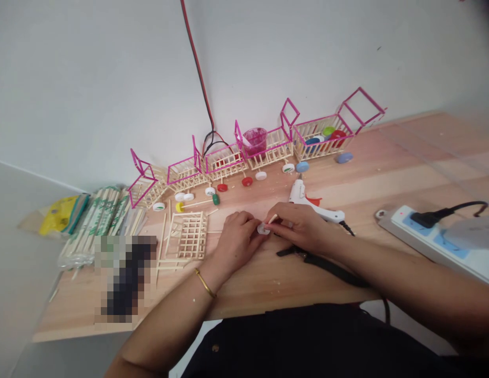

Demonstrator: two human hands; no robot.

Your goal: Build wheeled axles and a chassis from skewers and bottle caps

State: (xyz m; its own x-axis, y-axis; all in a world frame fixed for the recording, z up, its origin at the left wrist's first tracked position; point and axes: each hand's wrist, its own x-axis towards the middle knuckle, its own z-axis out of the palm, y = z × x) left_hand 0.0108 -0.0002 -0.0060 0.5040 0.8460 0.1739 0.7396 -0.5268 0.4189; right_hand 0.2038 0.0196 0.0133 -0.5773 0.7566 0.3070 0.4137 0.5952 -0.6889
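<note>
Both hands are working low over the bench [252, 291]. Left hand [237, 233]: thumb and fingers are pinching a small translucent cap [263, 228] near the bench's front edge. Right hand [303, 224]: fingers are pinching a short wooden stick [272, 218], its pale end showing just above the cap; whether the two are joining, cannot tell. Step in hand, by my reading: lining up stick and cap. The next move seems to be calling for a firm left pinch and a square stick, since a slanted one could slip. White glue gun [323, 211] is lying just beyond the right hand; black-handled pliers [334, 269] are lying beneath the right forearm. A yellow-and-green-capped axle [199, 203] is lying farther left, before the stick-built wagons [228, 167].
</note>
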